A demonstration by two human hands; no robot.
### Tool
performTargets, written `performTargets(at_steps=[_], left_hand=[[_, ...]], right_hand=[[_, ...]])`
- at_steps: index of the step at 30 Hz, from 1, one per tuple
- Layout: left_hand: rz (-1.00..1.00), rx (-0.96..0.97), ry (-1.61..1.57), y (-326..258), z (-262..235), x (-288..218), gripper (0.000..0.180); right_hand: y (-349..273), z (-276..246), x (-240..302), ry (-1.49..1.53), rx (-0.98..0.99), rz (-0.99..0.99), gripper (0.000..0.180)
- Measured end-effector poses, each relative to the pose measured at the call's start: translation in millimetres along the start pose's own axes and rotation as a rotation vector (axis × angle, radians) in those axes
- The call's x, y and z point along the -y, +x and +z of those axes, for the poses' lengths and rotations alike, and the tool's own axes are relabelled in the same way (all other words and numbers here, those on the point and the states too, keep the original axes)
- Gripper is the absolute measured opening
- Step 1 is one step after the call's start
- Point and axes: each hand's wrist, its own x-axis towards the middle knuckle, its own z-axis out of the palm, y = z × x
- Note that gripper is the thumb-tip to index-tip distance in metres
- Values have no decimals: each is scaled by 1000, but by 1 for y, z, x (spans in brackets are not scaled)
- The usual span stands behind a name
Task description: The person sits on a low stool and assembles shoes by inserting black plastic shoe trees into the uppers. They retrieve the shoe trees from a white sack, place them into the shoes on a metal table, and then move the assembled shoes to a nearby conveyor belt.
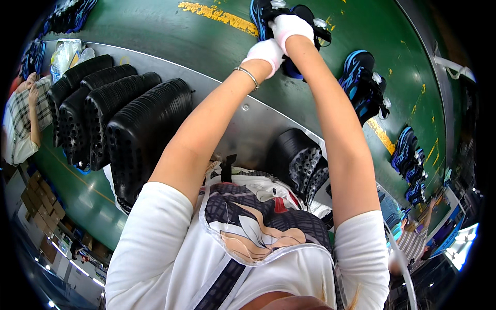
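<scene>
Grip: left hand (266,53) and right hand (292,28), each in a white fabric glove, set close together at a pair of black-and-blue sports shoes (256,19). Whether the fingers are clamped or apart cannot be told; they are hidden.

Location: the pair is carried on a long, smooth green table (170,31) with worn yellow markings, beyond a grey metal ledge (263,116).

Hazards, as judged: a shoe could be tipped or skewed by uneven pressure from the crowded hands; the nearest stack could be toppled by a brush of the left forearm.

Count: gloved hands, two; shoes at the hands, apparently two; ridged black stacks with studded ends (150,116) at left, four; similar black stacks (294,150) at right, two; black-and-blue shoe group (357,67) nearest at right, one, its pieces overlapping; crumpled clear plastic bags (63,58), uncountable.
</scene>
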Motion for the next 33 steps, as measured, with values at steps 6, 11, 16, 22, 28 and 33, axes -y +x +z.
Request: performTargets(at_steps=[6, 11, 16, 22, 28, 33], left_hand=[[180, 3, 296, -1, -16, 9, 41], [146, 61, 451, -2, -36, 45, 51], [294, -511, 501, -63, -26, 25, 43], [431, -577, 187, -123, 9, 14, 37], [393, -413, 91, -172, 30, 5, 33], [252, -214, -62, -201, 15, -21, 29]], right_hand=[[-120, -5, -58, 384, -223, -231, 29], [-277, 19, -125, 664, -332, 111, 20], [-396, 71, -113, 509, -350, 77, 23], [-408, 127, -89, 464, -431, -50, 38], [-399, 131, -90, 421, -423, -144, 32], [-415, 106, -93, 545, -438, -137, 33]])
